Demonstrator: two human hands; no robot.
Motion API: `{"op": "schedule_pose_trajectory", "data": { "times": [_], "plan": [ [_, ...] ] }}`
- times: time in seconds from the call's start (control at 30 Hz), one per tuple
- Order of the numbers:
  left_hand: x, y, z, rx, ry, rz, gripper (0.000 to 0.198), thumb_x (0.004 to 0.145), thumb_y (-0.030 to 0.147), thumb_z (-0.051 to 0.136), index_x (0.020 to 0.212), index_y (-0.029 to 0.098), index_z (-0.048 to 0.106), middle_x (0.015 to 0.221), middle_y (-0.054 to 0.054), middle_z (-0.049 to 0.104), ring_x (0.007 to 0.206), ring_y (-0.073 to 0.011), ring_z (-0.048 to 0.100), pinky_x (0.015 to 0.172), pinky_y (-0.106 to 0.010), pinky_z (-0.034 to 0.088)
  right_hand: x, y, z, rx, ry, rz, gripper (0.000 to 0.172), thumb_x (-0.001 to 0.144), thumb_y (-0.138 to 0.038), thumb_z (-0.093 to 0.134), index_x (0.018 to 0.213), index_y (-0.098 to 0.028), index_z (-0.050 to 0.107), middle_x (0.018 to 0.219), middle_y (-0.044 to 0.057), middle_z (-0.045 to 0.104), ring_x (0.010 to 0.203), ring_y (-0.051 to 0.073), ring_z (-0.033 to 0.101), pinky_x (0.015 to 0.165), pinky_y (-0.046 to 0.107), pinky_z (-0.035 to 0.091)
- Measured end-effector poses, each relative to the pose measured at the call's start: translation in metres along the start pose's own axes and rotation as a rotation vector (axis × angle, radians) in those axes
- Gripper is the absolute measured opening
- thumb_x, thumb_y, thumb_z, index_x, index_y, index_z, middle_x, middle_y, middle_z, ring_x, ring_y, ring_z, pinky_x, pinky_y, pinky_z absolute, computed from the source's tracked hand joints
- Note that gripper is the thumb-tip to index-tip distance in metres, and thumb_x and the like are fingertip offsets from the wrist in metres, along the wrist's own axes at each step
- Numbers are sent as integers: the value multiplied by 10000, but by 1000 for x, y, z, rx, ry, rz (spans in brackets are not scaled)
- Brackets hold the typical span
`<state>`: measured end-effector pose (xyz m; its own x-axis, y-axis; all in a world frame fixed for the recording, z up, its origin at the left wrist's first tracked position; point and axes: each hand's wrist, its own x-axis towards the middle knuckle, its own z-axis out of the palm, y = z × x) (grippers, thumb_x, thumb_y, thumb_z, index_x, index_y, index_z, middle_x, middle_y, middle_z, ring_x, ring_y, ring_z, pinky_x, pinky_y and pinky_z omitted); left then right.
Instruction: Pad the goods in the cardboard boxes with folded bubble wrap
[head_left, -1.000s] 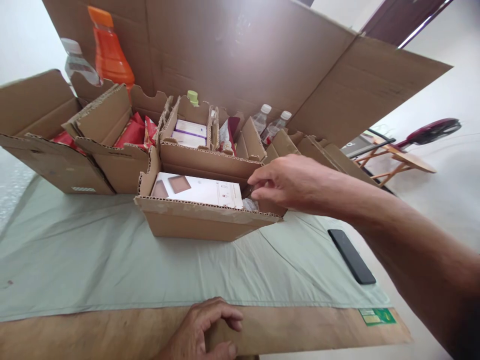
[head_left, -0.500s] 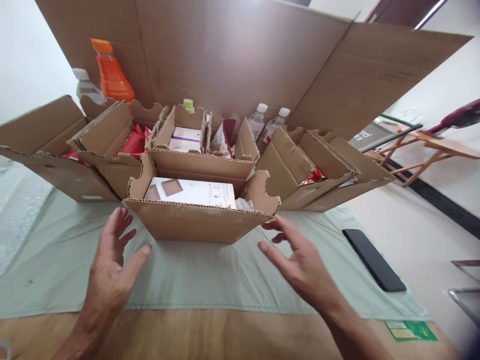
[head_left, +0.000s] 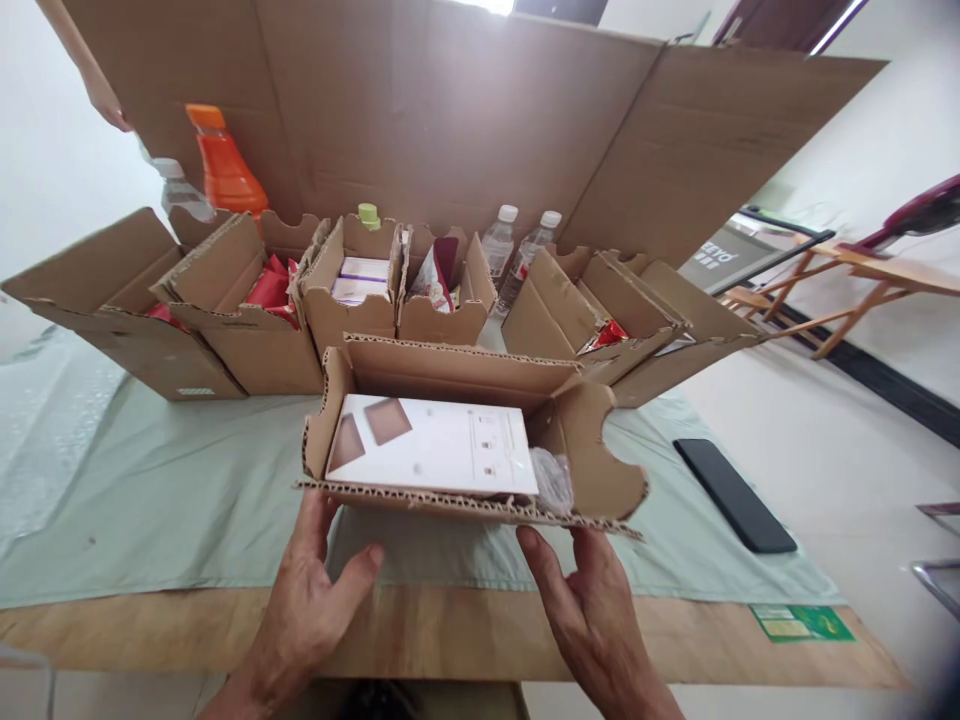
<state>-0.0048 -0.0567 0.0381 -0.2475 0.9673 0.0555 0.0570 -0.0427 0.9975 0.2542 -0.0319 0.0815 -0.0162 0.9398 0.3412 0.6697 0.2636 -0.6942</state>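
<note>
An open cardboard box (head_left: pixel 465 370) is between my hands at the near side of the table, tilted so that its inside faces me. My left hand (head_left: pixel 311 590) grips its lower left part, fingers behind the front edge and thumb in front. On the right, my right hand (head_left: pixel 589 600) holds it the same way, its fingertips partly hidden by the box. Inside lie a white carton (head_left: pixel 442 445) printed with brown squares and a crumpled clear plastic wrapper (head_left: pixel 551 480).
Behind stands a row of open cardboard boxes (head_left: pixel 277 360) with red packets and small cartons. Bottles, one an orange drink (head_left: pixel 229 170), stand before a tall cardboard panel (head_left: pixel 450 120). A black phone-like slab (head_left: pixel 735 495) lies right. Another person's hand (head_left: pixel 109 105) shows upper left.
The cardboard box has come away from the row towards me and tipped. My hands have moved from beside it to gripping its near side. Another person's arm has appeared at upper left.
</note>
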Motion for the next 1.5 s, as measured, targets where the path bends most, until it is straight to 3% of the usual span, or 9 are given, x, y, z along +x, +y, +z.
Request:
{"op": "schedule_pose_trajectory", "data": {
  "times": [0.27, 0.43, 0.53, 0.7, 0.83, 1.07, 1.23, 1.37, 1.5],
  "plan": [
    [-4, 23, -41, 4, 178, 88, 654, 876, 339, 782, 1472, 326, 512, 1516, -62, 551, 1510, -340, 420, 1281, -530, 337, 0, -41, 29, 75, -82, -151, 493, 1021, -353, 543, 1508, -277, 520, 1419, 129, 641, 1223, 331, 651, 994, 517, 581],
    [-22, 12, -22, 44, 37, 19, 615, 901, 388, 756, 1462, 284, 526, 1465, -99, 598, 1472, -346, 470, 1285, -537, 322, -26, -13, 8, -72, 30, -82, 406, 998, -364, 603, 1388, -252, 625, 1101, 128, 741, 954, 323, 714, 881, 511, 608],
    [-39, 2, -25, 95, 71, -77, 615, 892, 435, 764, 1444, 259, 556, 1381, -116, 659, 1411, -368, 536, 1270, -564, 337, -57, 0, 11, -105, 56, -86, 308, 968, -363, 651, 1247, -241, 694, 914, 103, 734, 864, 323, 716, 793, 483, 617],
    [-23, 16, -45, 27, 201, 74, 684, 878, 366, 801, 1495, 280, 519, 1387, -92, 662, 1392, -335, 572, 1223, -497, 431, -58, -19, 42, -72, 86, -208, 395, 960, -345, 649, 1328, -204, 639, 1110, 139, 744, 1061, 349, 710, 871, 529, 621],
    [-9, 20, -31, -32, 126, 84, 665, 893, 324, 789, 1500, 293, 521, 1452, -85, 623, 1445, -311, 520, 1238, -458, 410, -44, -15, 32, -127, 149, -284, 312, 962, -293, 627, 1260, -202, 643, 1172, 149, 743, 1146, 355, 699, 886, 527, 612],
    [-8, -1, 10, -68, -82, 59, 613, 916, 332, 749, 1486, 283, 529, 1517, -93, 565, 1460, -309, 490, 1272, -480, 344, -66, 26, 4, -246, 278, -271, 104, 961, -307, 657, 1009, -215, 662, 854, 70, 761, 785, 262, 748, 703, 400, 616],
    [-5, -4, 10, -47, -88, 21, 662, 917, 385, 744, 1521, 284, 492, 1556, -106, 535, 1475, -336, 475, 1260, -519, 361, -76, 49, -3, -221, 244, -231, 421, 946, -405, 686, 1298, -177, 651, 1153, 158, 767, 1087, 339, 747, 899, 499, 632],
    [-12, -16, -1, 46, -62, -6, 767, 919, 414, 737, 1594, 372, 375, 1642, -72, 454, 1499, -344, 449, 1275, -579, 315, -61, 73, -23, -18, 84, -103, 930, 872, -609, 747, 1623, -212, 367, 1523, 192, 584, 1416, 393, 563, 1092, 579, 542],
    [-21, -33, -9, 176, -6, -35, 777, 899, 478, 746, 1583, 389, 389, 1646, -71, 447, 1472, -379, 469, 1249, -630, 326, -29, 88, -32, 155, -30, -66, 1261, 656, -814, 810, 1655, -215, 325, 1580, 183, 533, 1419, 403, 558, 1115, 551, 537]
  ]
}}
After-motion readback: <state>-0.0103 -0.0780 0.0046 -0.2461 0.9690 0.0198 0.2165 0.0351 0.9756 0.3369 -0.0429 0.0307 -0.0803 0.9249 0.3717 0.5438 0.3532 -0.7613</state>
